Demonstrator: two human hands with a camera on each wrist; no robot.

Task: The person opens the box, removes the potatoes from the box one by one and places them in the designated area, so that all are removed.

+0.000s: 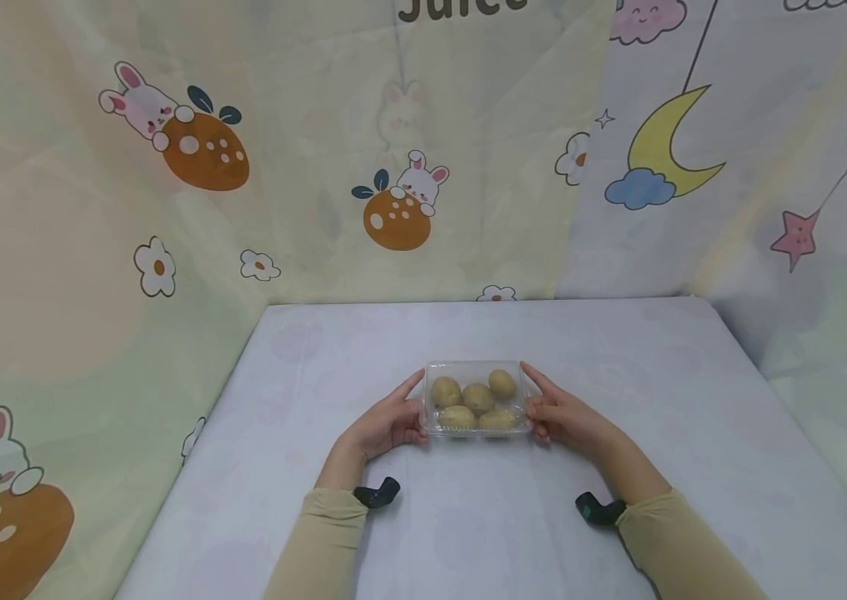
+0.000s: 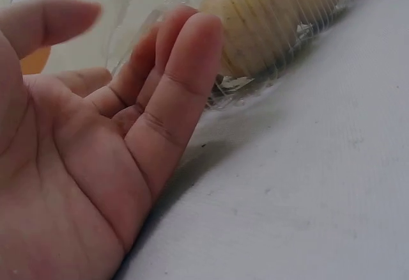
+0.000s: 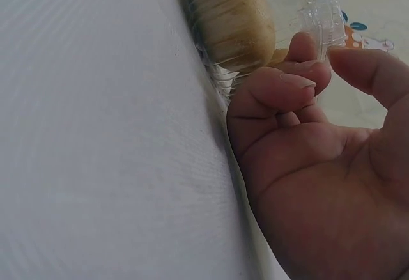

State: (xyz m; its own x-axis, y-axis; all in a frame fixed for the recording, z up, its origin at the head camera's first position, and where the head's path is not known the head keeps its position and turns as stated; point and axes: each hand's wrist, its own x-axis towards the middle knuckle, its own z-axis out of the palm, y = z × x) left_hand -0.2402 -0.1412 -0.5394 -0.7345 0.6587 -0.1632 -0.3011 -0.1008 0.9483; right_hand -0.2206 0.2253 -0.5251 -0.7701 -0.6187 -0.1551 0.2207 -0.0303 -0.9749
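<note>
A clear plastic box (image 1: pixel 477 433) sits on the white table, with several yellowish potatoes (image 1: pixel 478 398) inside. My left hand (image 1: pixel 388 425) is at its left side, index finger stretched toward the far left corner. In the left wrist view the other fingers (image 2: pixel 192 56) bend against the box wall, and the thumb stands apart. On the right side, my right hand (image 1: pixel 569 418) points its index finger at the far right corner. Seen from the right wrist, its curled fingers and thumb (image 3: pixel 358 66) meet at the box's clear rim (image 3: pixel 326 18), pinching it.
White cloth covers the table (image 1: pixel 468 517). Behind and at both sides hang printed curtains (image 1: pixel 303 167) with rabbits, flowers and a moon. Dark camera mounts (image 1: pixel 377 493) stick out from both wrists, over the sleeve cuffs.
</note>
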